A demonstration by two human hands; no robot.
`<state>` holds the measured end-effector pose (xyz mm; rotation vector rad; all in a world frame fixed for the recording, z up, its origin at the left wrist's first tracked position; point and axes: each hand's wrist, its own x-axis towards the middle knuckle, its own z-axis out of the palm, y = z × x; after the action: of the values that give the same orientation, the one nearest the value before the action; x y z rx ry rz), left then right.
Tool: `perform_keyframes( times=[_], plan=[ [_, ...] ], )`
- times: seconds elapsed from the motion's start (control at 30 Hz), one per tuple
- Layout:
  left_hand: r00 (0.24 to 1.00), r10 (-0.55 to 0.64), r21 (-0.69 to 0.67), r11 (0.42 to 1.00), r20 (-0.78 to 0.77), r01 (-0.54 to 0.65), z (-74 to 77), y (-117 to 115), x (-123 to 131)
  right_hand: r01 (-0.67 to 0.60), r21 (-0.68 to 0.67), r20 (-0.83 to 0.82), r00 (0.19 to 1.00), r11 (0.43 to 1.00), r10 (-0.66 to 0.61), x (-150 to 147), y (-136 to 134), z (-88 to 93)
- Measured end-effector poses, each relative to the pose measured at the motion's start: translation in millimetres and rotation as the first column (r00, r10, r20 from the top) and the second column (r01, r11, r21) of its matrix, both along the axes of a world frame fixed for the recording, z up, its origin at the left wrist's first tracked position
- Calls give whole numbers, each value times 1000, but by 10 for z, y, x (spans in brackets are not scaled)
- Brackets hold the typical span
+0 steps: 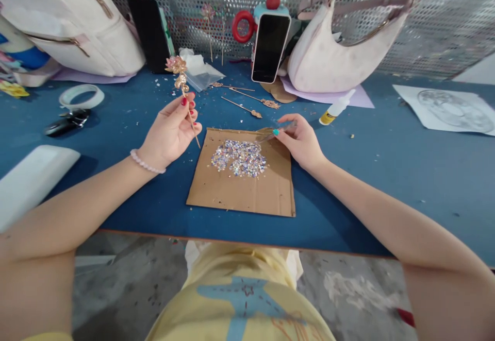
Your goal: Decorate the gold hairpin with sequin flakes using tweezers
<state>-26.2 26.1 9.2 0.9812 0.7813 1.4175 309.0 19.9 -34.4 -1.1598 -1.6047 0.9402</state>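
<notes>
My left hand (pixel 170 123) is closed round the thin stem of a gold hairpin (pixel 181 80), which is topped with a pink flower and held upright, slightly tilted. In my right hand (pixel 300 140) is a pair of tweezers (pixel 266 137), pinched between thumb and fingers. Its tip points down to the left, at the edge of a heap of small shiny rhinestones (pixel 242 158). They lie spread on a square piece of brown cardboard (pixel 240 197). Beyond the cardboard, several more gold hairpins (pixel 242 106) rest on the blue table.
A small glue bottle (pixel 337 107) lies right of my right hand. Two phones (pixel 271 47) lean at the back, near white bags (pixel 348 55). Left are a tape roll (pixel 81 97), a black tool (pixel 67 122) and a white box (pixel 36 181). A printed paper (pixel 444 108) lies right.
</notes>
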Motion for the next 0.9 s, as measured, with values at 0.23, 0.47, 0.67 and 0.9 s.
perform_keyframes(
  times=[0.23,0.47,0.67,0.9],
  plan=[
    [998,39,-31,999,50,-38,55,16,65,15,-8,-5,1000,1000,-15,-20,-10,14],
    [998,54,-10,998,11,-54,18,99,56,15,-6,5,1000,1000,-15,-6,-22,23],
    [998,67,17,998,-14,-67,-5,113,-21,27,-13,35,999,1000,-27,-7,-26,36],
    [996,64,29,998,-66,-62,-86,137,-44,20,-12,21,1000,1000,-20,-19,-29,43]
  ],
)
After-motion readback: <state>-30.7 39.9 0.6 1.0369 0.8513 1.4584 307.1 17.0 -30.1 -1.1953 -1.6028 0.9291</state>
